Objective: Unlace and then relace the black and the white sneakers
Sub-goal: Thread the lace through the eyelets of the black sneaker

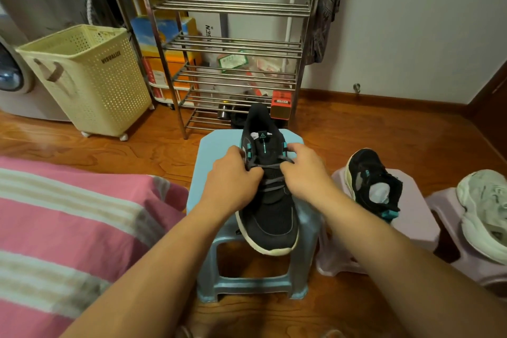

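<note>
**Both hands at the laces, black sneaker toe-first on the blue stool**

Left to right. Cream laundry basket (87, 74), "VISUALIZE" printed on its side. Steel shoe rack (230, 44) behind; box lettering there partly hidden, unreadable. Left hand (233, 175) curled, pinching grey lace (270, 166) at the left eyelets. Black sneaker (267, 200) on blue stool (216, 145), long axis running away from the body, toe nearest, tongue far; small triangular logo on the tongue, wording too small to read. Right hand (304, 170) curled, gripping the lace on the right side. Hands about equally near, laces directly under the fingertips. Second black sneaker (373, 181) on pink stool (411, 217); white sneaker (485, 211) further right.
</note>
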`<state>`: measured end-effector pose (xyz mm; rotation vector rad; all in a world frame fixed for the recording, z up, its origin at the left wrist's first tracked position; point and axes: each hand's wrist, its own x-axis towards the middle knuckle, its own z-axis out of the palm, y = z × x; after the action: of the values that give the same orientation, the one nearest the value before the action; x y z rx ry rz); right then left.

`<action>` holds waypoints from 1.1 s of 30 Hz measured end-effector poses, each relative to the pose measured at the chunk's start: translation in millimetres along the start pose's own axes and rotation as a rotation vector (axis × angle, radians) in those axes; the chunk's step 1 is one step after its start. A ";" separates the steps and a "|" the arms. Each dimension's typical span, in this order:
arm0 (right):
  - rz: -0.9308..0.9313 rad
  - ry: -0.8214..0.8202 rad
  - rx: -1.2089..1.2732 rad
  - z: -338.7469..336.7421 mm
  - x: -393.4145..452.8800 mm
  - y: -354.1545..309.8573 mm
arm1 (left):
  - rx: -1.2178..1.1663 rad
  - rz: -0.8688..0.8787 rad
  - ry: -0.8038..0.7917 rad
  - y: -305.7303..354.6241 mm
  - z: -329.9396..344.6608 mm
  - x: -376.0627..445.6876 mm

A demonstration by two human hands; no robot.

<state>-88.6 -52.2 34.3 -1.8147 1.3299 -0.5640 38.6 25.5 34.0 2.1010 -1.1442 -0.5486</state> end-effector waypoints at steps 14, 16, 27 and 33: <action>0.069 -0.244 0.369 -8.2 -20.8 12.2 | -0.392 -0.133 -0.076 -16.0 16.8 -16.0; 0.115 -0.132 0.330 0.9 -22.1 7.1 | -0.315 -0.138 0.003 -12.8 25.0 -17.1; 0.003 -0.092 -0.376 0.2 -21.3 -6.9 | 0.133 0.007 0.071 2.9 16.4 -15.8; -0.043 0.027 -0.444 2.7 -22.6 -8.8 | 0.098 -0.032 -0.009 2.9 14.7 -16.2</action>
<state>-89.4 -29.1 42.1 -2.1998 1.5261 -0.3315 19.1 32.8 26.8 2.2058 -1.1661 -0.5266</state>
